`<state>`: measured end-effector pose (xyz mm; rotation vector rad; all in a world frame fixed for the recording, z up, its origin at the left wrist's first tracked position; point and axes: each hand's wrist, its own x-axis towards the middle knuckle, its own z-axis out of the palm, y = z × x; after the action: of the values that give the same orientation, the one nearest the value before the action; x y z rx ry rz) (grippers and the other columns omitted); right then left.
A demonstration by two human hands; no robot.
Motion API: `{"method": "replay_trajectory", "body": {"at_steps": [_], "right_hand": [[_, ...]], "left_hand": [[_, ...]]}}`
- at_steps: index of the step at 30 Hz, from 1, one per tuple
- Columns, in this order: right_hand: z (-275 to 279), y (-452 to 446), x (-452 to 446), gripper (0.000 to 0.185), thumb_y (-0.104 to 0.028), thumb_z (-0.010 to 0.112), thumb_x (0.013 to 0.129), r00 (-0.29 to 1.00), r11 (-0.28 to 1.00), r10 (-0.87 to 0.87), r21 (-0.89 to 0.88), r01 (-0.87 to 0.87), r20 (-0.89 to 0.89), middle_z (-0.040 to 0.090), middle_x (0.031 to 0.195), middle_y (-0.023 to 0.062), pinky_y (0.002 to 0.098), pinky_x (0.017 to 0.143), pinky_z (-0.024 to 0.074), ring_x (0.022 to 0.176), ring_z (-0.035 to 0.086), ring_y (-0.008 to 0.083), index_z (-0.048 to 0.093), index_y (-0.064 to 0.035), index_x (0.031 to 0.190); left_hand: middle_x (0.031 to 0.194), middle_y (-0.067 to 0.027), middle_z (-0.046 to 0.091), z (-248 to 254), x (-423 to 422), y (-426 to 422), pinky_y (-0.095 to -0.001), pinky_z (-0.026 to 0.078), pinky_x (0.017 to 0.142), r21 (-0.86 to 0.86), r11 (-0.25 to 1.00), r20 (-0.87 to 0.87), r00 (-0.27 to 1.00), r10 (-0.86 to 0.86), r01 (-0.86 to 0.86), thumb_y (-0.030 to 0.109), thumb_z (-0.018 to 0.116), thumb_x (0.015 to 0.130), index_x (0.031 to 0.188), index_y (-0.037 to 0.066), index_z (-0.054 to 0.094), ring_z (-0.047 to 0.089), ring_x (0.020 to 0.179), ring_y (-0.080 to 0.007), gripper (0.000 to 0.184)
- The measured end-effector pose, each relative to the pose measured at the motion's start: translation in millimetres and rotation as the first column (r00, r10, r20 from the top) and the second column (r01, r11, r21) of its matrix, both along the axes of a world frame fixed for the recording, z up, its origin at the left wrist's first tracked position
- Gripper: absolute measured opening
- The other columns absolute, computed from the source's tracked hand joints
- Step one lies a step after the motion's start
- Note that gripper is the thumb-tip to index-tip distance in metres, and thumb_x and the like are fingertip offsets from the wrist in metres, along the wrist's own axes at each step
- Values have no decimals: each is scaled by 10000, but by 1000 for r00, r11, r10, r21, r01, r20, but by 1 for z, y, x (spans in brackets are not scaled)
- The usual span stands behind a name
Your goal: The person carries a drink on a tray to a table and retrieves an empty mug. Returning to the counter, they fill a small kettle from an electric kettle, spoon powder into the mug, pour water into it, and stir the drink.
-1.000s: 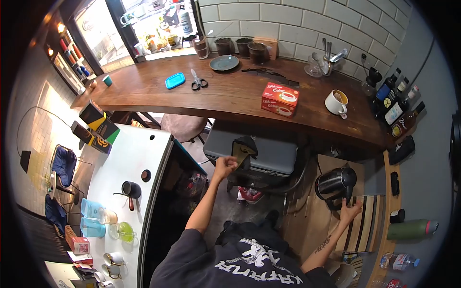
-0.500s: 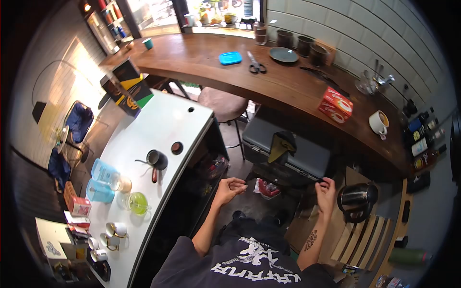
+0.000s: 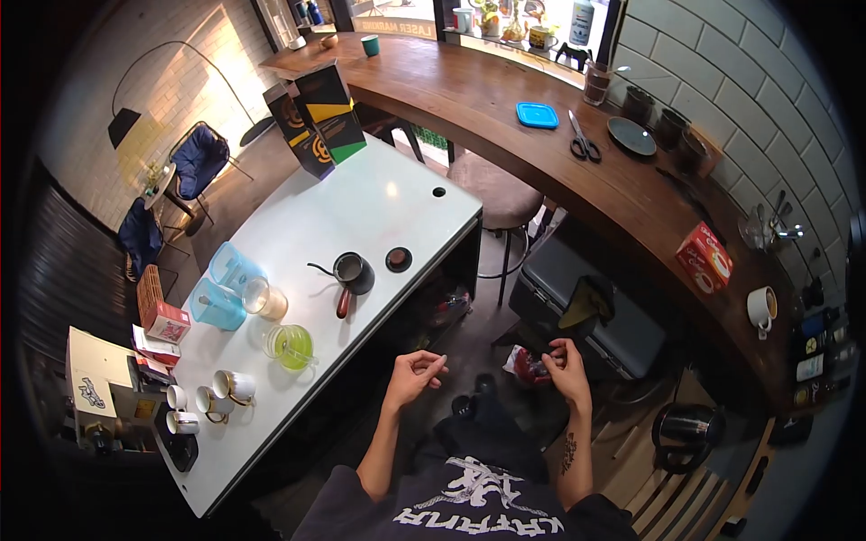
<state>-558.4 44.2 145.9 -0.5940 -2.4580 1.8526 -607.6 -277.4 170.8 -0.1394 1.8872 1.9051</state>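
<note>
My left hand (image 3: 417,377) hangs over the floor beside the white counter (image 3: 298,207). Its fingers are curled in towards the thumb, and anything in them is too small to make out. To its right, my right hand (image 3: 566,370) has its fingertips drawn together in a pinch. A dark shape lies by those fingertips; whether they hold it I cannot tell. Just behind the right hand is a red-and-clear plastic package (image 3: 526,365), low down. An olive and black cloth-like item (image 3: 588,305) rests against a grey lidded case (image 3: 622,338).
On the white counter stand a cezve (image 3: 352,272), a green-filled glass jug (image 3: 290,346), blue pitchers (image 3: 219,305) and several white cups (image 3: 234,388). A wooden bar (image 3: 469,95) holds scissors (image 3: 584,144) and a red box (image 3: 704,259). A black kettle (image 3: 687,428) is at right.
My view has swung to the left, so the counter and bar appear further right. My right hand has come inwards, closer to my left hand.
</note>
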Motion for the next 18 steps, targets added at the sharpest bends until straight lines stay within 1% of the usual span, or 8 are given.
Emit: {"method": "replay_trajectory", "body": {"at_steps": [4, 6, 7, 8, 10, 11, 15, 18], "right_hand": [[5, 8, -18, 281, -67, 698, 857, 998, 998, -25, -48, 28, 56, 532, 916, 33, 239, 602, 492, 686, 534, 76, 556, -37, 1097], [-5, 14, -32, 262, -60, 693, 856, 999, 998, -36, -53, 37, 15, 529, 860, 20, 248, 587, 494, 658, 524, 72, 560, -35, 1080], [-1, 11, -41, 170, -18, 665, 882, 999, 998, -51, -38, 52, 18, 540, 800, -4, 212, 621, 471, 672, 538, 51, 582, -17, 1030], [-8, 12, -51, 170, -18, 665, 882, 999, 998, -41, -39, 41, 18, 540, 800, -4, 212, 621, 471, 672, 538, 51, 582, -17, 1030], [-14, 8, -78, 99, -24, 655, 890, 998, 999, 42, 10, -42, -51, 572, 785, -7, 211, 619, 464, 668, 540, 51, 602, -16, 973], [-15, 5, -89, 53, -40, 646, 900, 996, 998, 66, -1, -66, -63, 593, 776, -10, 215, 617, 461, 671, 551, 54, 617, -17, 937], [0, -10, -144, 73, -65, 645, 904, 966, 971, 236, -2, -238, -110, 588, 756, -13, 215, 619, 447, 675, 557, 62, 617, -11, 945], [9, -12, -177, 79, -62, 648, 901, 953, 958, 286, 56, -282, -100, 591, 761, -6, 212, 622, 443, 675, 556, 66, 612, -5, 942]], "left_hand": [[824, -94, 724, 2, -11, 2, -216, 521, 545, -5, 1000, -17, 1000, 0, 0, 205, 700, 920, 991, -8, 695, 622, 590, -81, 224], [809, -95, 717, 8, -19, 4, -193, 460, 491, 17, 1000, 9, 1000, 3, -3, 236, 705, 919, 959, -10, 693, 586, 547, -64, 250], [786, -95, 715, 6, -25, 4, -195, 461, 488, 21, 1000, -12, 1000, -4, 5, 239, 705, 919, 942, -15, 698, 585, 545, -65, 256], [786, -95, 715, 8, -30, 4, -195, 461, 488, 20, 1000, -12, 1000, 6, -6, 239, 705, 919, 942, -15, 698, 585, 545, -65, 256], [763, -90, 712, 17, -43, 4, -195, 450, 478, -34, 998, -34, 998, -55, 54, 272, 676, 939, 923, -23, 703, 578, 536, -61, 297], [763, -90, 712, 18, -48, 3, -195, 450, 478, -36, 999, -35, 999, -39, 38, 272, 676, 939, 923, -23, 703, 578, 536, -61, 297], [737, -62, 703, 26, -75, 3, -193, 432, 485, -72, 996, -18, 999, -52, 50, 320, 610, 979, 922, -16, 711, 566, 527, -54, 355], [726, -38, 687, 36, -81, 1, -191, 427, 501, -85, 996, -26, 1000, -18, 16, 316, 593, 990, 928, -7, 711, 557, 537, -49, 349]]}}
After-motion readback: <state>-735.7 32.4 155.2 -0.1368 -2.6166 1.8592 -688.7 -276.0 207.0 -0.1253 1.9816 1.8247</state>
